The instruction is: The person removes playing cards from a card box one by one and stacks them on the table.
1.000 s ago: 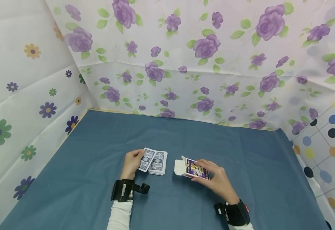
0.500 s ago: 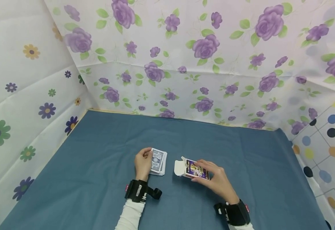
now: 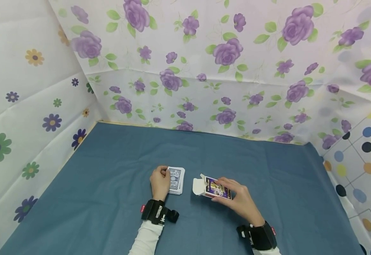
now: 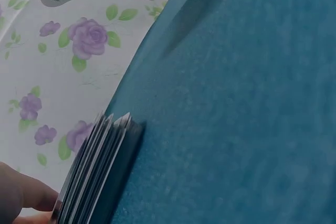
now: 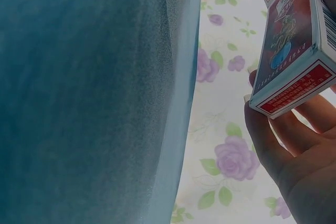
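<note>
A stack of playing cards (image 3: 175, 180), blue-and-white backs up, lies on the cloth left of centre. My left hand (image 3: 160, 182) holds its left side with curled fingers and covers part of it. Seen edge-on in the left wrist view, the stacked cards (image 4: 94, 171) meet the fingers at lower left, with small gaps between layers. To the right, my right hand (image 3: 239, 200) grips a purple-and-white card box (image 3: 217, 187) between thumb and fingers. The box's white end flap (image 3: 199, 186) stands open towards the cards. In the right wrist view the card box (image 5: 289, 35) shows red panels.
A dark blue cloth (image 3: 134, 145) covers the table. Flower-printed sheets (image 3: 204, 92) rise behind it and at the left, and a dotted sheet (image 3: 360, 170) hangs at the right. Each wrist wears a black strap (image 3: 157, 212).
My left hand has moved right, bringing a fanned-off part of the cards back over the stack; it then dropped slightly nearer. The right hand and box have stayed in place.
</note>
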A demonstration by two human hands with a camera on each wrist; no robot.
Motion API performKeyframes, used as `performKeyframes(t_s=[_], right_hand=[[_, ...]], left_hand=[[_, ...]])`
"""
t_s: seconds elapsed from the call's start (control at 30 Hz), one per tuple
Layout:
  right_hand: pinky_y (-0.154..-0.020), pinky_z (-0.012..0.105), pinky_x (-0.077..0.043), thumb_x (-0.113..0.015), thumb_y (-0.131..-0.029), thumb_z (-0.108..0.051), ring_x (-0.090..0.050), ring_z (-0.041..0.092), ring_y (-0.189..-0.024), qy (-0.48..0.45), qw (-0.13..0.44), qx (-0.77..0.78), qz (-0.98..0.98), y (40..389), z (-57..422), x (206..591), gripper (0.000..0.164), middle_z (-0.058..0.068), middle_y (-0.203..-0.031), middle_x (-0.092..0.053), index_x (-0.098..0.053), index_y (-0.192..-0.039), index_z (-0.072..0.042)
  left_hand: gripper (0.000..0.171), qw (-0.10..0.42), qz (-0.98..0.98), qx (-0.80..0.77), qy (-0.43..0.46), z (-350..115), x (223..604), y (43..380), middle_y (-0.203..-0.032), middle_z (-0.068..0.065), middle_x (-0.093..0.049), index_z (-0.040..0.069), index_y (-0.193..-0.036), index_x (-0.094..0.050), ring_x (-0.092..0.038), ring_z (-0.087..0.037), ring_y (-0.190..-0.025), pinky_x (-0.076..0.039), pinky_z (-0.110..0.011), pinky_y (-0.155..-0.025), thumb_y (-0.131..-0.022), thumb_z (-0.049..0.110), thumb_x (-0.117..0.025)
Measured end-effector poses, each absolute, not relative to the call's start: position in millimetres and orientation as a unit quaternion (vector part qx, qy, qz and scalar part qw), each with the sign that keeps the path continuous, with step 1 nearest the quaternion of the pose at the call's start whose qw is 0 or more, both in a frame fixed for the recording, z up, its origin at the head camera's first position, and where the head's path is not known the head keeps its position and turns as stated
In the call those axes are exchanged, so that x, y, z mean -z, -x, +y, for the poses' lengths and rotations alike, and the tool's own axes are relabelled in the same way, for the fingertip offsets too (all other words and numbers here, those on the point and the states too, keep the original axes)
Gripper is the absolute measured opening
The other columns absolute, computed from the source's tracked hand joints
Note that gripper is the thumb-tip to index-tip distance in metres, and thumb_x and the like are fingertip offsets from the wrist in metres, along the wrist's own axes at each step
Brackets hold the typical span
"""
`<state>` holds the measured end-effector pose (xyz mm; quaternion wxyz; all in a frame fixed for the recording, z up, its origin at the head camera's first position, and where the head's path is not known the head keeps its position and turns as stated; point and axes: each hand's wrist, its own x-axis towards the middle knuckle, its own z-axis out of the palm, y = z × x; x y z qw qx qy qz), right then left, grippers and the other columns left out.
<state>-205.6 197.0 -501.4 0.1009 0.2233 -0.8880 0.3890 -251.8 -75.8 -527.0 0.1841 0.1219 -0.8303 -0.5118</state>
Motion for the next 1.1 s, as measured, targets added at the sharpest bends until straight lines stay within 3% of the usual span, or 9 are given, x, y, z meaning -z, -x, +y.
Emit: performKeyframes(t_s=[0.43,0.77,0.93,1.0,1.1], right_hand=[[-0.093,0.047,-0.049,-0.081,-0.074,-0.042,-0.062,0.021,-0.117,-0.229,0.103,-0.387,-0.887,205.9,196.7,504.6,0.051,-0.005,-0.121,-0.067,-0.067,-0.121,-0.028],[-0.095,0.050,-0.047,-0.079,-0.074,-0.046,-0.059,0.025,-0.121,-0.229,0.079,-0.372,-0.896,209.7,198.2,501.1,0.055,-0.002,-0.125,-0.066,-0.066,-0.124,-0.026],[-0.095,0.050,-0.047,-0.079,-0.074,-0.045,-0.055,0.026,-0.126,-0.248,0.050,-0.364,-0.896,207.1,197.5,503.1,0.058,0.001,-0.132,-0.061,-0.063,-0.128,-0.027],[-0.097,0.050,-0.046,-0.078,-0.075,-0.043,-0.051,0.027,-0.130,-0.262,0.037,-0.363,-0.893,206.2,197.1,503.2,0.060,0.004,-0.136,-0.058,-0.060,-0.131,-0.029],[-0.102,0.052,-0.042,-0.077,-0.077,-0.039,-0.044,0.030,-0.136,-0.283,0.010,-0.369,-0.885,206.2,197.1,502.7,0.063,0.008,-0.142,-0.053,-0.055,-0.135,-0.031]], left_hand=[[0.014,0.162,-0.839,0.508,-0.104,-79.9,527.0,249.9,-0.074,-0.012,-0.053,-0.004,-0.100,-0.067,-0.044,-0.017,-0.065,-0.035,-0.032,-0.066,-0.095,0.005,-0.057],[0.019,0.146,-0.831,0.530,-0.087,-86.3,518.1,250.9,-0.072,-0.014,-0.058,-0.006,-0.103,-0.067,-0.040,-0.009,-0.052,-0.035,-0.026,-0.053,-0.096,0.005,-0.053],[0.020,0.161,-0.844,0.511,-0.021,-78.5,501.7,239.6,-0.085,-0.015,-0.060,-0.003,-0.108,-0.066,-0.048,-0.017,-0.066,-0.040,-0.034,-0.060,-0.096,0.009,-0.055],[0.023,0.131,-0.845,0.516,0.042,-73.6,491.7,234.8,-0.094,-0.015,-0.063,-0.001,-0.112,-0.065,-0.055,-0.021,-0.077,-0.044,-0.038,-0.067,-0.098,0.014,-0.055],[0.031,0.008,-0.840,0.528,0.123,-64.6,478.4,229.4,-0.100,-0.012,-0.068,0.004,-0.117,-0.064,-0.061,-0.020,-0.083,-0.047,-0.036,-0.066,-0.101,0.028,-0.052]])
